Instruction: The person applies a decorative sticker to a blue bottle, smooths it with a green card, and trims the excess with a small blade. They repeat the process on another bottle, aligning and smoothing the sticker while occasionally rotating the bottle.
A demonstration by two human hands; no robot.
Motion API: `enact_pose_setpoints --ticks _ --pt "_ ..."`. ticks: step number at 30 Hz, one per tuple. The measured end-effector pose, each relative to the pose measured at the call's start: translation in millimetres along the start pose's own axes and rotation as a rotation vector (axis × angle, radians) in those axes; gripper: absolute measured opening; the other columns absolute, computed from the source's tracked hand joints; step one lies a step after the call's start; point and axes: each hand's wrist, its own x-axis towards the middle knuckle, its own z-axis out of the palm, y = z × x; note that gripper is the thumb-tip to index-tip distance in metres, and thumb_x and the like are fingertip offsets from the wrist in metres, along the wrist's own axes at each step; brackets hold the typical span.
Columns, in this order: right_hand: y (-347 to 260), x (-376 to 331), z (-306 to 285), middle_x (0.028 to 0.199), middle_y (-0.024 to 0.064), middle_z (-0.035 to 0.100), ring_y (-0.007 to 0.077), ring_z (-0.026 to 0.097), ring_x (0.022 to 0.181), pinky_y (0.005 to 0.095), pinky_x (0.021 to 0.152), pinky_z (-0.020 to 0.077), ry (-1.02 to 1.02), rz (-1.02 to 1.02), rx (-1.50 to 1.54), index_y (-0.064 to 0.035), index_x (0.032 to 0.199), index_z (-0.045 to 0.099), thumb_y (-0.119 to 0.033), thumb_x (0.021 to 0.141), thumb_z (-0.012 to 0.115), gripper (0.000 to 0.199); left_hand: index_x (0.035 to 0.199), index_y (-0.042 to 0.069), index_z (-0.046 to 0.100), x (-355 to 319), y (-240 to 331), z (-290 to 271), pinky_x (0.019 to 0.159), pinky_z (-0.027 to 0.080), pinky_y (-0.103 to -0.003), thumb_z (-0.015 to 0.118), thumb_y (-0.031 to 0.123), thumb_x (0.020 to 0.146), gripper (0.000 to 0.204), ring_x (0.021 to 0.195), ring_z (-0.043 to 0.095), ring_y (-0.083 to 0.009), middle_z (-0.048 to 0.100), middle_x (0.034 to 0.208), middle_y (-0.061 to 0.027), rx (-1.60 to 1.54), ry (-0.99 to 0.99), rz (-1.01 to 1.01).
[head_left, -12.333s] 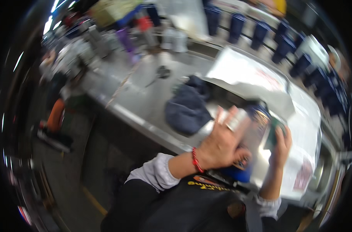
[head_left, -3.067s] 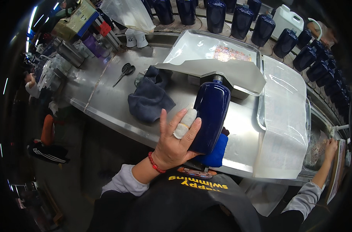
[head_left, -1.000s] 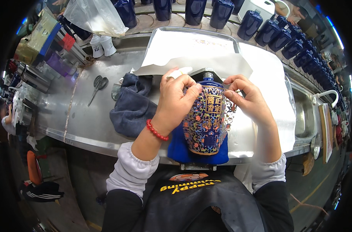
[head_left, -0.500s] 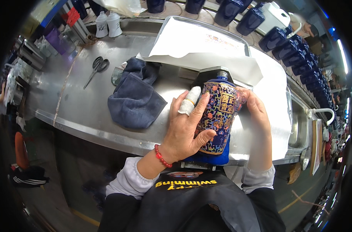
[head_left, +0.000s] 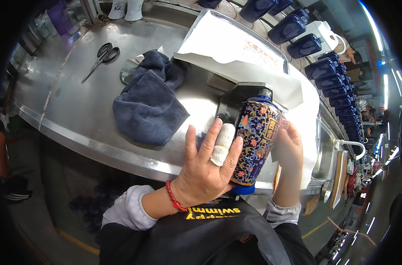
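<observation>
A dark blue bottle (head_left: 256, 145) with a colourful floral wrap and a gold-framed panel stands tilted in front of me, its threaded neck pointing away. Against its left side rests my left hand (head_left: 207, 170), fingers spread and stretched; one finger wears a white fabric cover, and the thumb is mostly hidden. At the bottle's right edge my right hand (head_left: 289, 148) is closed, its thumb and fingertips pinching what looks like the loose edge of the patterned decal film (head_left: 282, 125). Below the bottle shows a bit of blue support (head_left: 243, 190). A black angular holder (head_left: 249, 88) sits behind the neck.
On the steel counter (head_left: 84, 115) lie a dark blue cloth (head_left: 150, 104) and black-handled scissors (head_left: 103, 58). A tray (head_left: 227, 37) with white sheets and a printed decal is at the back. Several plain blue bottles (head_left: 326, 68) line the far right, near a sink tap (head_left: 355, 148).
The bottle has turned, so its gold-framed panel now sits nearer the right edge. My left fingers have spread wider and slid toward the bottle's left side. The whole view has shifted.
</observation>
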Motion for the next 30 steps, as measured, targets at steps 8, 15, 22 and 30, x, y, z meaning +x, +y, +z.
enact_pose_setpoints --ticks 8,15,22,30 --pt "-8.2 -8.1 -2.1 0.128 0.0127 0.067 0.0185 0.066 0.113 0.034 0.101 0.0517 0.108 0.007 -0.115 0.0033 0.129 0.059 -0.018 0.099 0.068 0.037 0.155 0.016 0.047 27.3 0.9 -18.0 0.117 0.001 -0.072 0.045 0.08 0.09 0.091 0.149 0.022 -0.0557 0.038 0.156 -0.0313 -0.336 -0.129 0.003" --pt "-16.5 -6.6 4.1 0.14 0.0147 0.058 0.0203 0.06 0.123 0.0358 0.105 0.0493 0.152 0.006 -0.154 -0.0022 0.109 0.062 -0.014 0.098 0.068 0.017 0.163 0.011 0.03 45.4 -5.9 10.4 0.111 0.011 -0.077 0.05 0.063 0.099 0.085 0.14 0.028 -0.0611 0.038 0.152 -0.0348 -0.354 -0.067 -0.187" --pt "-16.5 -3.7 0.5 0.139 0.0136 0.056 0.0205 0.058 0.124 0.0361 0.107 0.0479 0.111 -0.014 -0.131 -0.0055 0.102 0.061 -0.011 0.098 0.068 0.01 0.163 0.008 0.026 38.5 -7.6 13.9 0.112 0.011 -0.077 0.055 0.06 0.098 0.088 0.14 0.028 -0.0607 0.042 0.151 -0.0303 -0.403 -0.092 -0.202" --pt "-16.8 -2.1 2.4 0.138 0.0134 0.057 0.0195 0.058 0.122 0.0353 0.105 0.0482 0.099 -0.023 -0.126 -0.007 0.098 0.059 -0.011 0.098 0.068 0.01 0.164 0.008 0.022 39.4 -13.2 12.2 0.113 0.01 -0.076 0.055 0.059 0.099 0.089 0.143 0.027 -0.0602 0.048 0.148 -0.0285 -0.445 -0.13 -0.22"
